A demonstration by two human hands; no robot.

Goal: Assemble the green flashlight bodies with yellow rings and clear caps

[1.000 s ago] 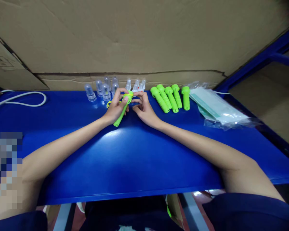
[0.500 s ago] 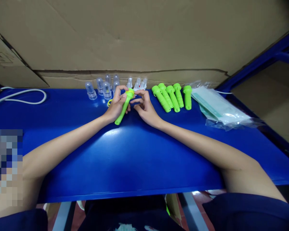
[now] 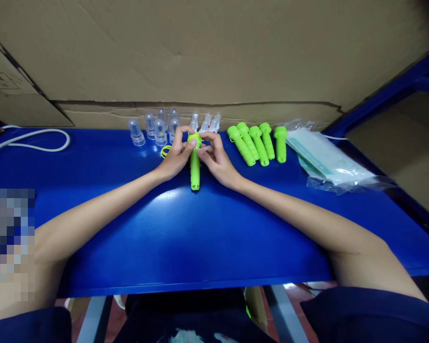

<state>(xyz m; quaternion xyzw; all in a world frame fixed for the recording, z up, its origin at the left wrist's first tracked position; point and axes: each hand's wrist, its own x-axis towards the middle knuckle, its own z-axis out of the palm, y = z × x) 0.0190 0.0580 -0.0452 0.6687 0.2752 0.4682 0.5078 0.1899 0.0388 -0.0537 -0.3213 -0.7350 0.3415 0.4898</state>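
My left hand (image 3: 175,157) and my right hand (image 3: 216,159) both grip the head of a bright green plastic flashlight body (image 3: 195,166), which stands nearly upright on the blue table (image 3: 136,214) with its tail toward me. Fingers of both hands pinch around its top end. A yellow ring (image 3: 165,151) lies on the table just left of my left hand. Behind the hands stand several clear plastic caps (image 3: 157,127).
A row of several more green flashlight bodies (image 3: 257,140) lies right of my hands. Clear plastic bags (image 3: 325,159) sit at the far right. A white cable (image 3: 39,140) loops at the far left. Cardboard (image 3: 200,52) walls the back.
The green flashlight body has swung from slanting left to pointing straight toward me. My right hand has closed in onto its head alongside the left.
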